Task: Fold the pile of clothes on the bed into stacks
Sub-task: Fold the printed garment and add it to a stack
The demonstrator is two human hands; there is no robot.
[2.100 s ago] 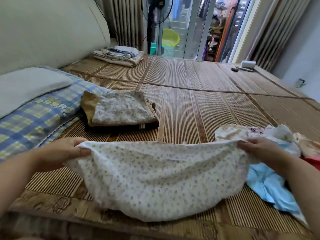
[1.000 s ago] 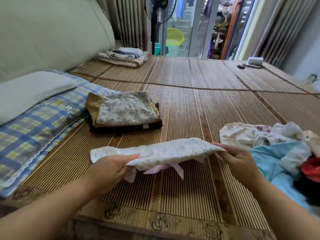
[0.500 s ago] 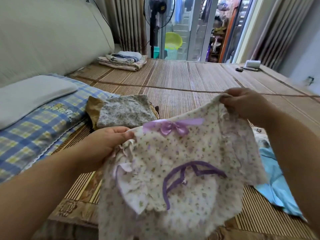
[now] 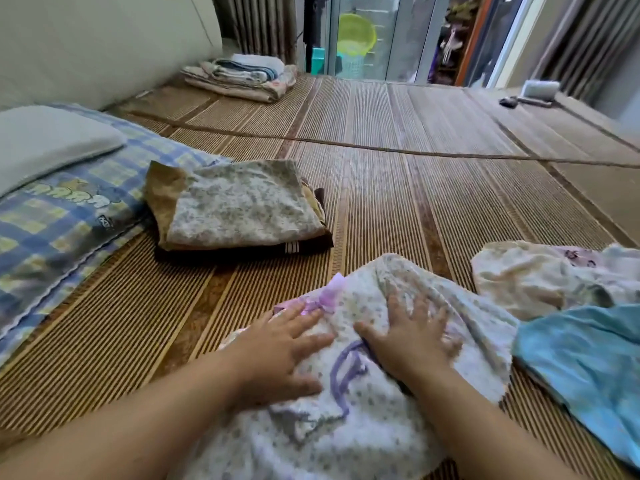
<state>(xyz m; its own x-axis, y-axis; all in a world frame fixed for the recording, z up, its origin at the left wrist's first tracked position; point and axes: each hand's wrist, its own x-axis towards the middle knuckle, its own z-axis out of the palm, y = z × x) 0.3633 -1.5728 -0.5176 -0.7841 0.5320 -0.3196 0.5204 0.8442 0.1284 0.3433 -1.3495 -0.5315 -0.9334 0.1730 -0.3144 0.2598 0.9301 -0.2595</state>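
We press the garment (image 4: 363,445) flat
Left hand (image 4: 287,355), right hand (image 4: 412,341) — fingers spread wide on it; stack (image 4: 242,206) at eleven o'clock.

Soft window daylight, wide-angle distortion, slight blur

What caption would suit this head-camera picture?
Left hand and right hand press a white floral garment with a purple bow flat on the woven mat, near a folded stack.

The white cotton garment (image 4: 363,431) at the near edge of the brown-striped woven mat (image 4: 415,188) carries tiny lilac flowers, a purple bow (image 4: 329,296) and purple piping (image 4: 341,372). Beside it lies a plain sky-blue cloth (image 4: 588,368); the soft rectangular pillow (image 4: 62,220) at the left edge is blue-and-yellow check.
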